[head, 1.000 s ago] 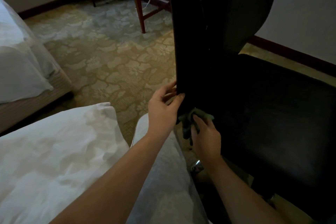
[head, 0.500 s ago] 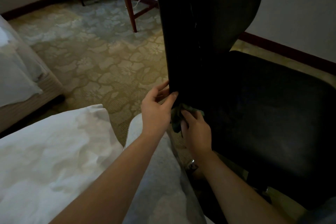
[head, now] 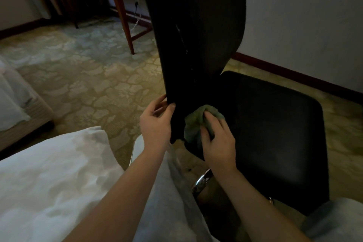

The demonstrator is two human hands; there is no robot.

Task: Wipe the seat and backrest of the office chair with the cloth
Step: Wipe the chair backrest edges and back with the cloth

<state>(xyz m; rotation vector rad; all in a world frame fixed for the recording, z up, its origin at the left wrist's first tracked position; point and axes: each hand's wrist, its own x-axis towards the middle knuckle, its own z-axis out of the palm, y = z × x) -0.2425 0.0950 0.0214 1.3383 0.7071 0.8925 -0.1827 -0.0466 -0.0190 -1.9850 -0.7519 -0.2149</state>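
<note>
Wiping backrest (head: pixel 196 35) base; right hand (head: pixel 217 141) clutches cloth (head: pixel 193 125); left hand (head: pixel 156 122) pinches backrest edge; likely next: seat (head: pixel 275 133).

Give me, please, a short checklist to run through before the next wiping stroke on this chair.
1. Cloth in hand: ok. The right hand holds the green cloth bunched.
2. Cloth on the chair: ok. It presses against the lower edge of the backrest, where it meets the seat.
3. Backrest steadied: ok. The left hand has a grip on its near edge, thumb in front.
4. Seat free of objects: ok. Nothing lies on it.
5. Which parts are already wiped: cannot tell. The black surface is too dark to show marks.
6. Chair base stable: cannot tell. Only a chrome part shows below.
</note>
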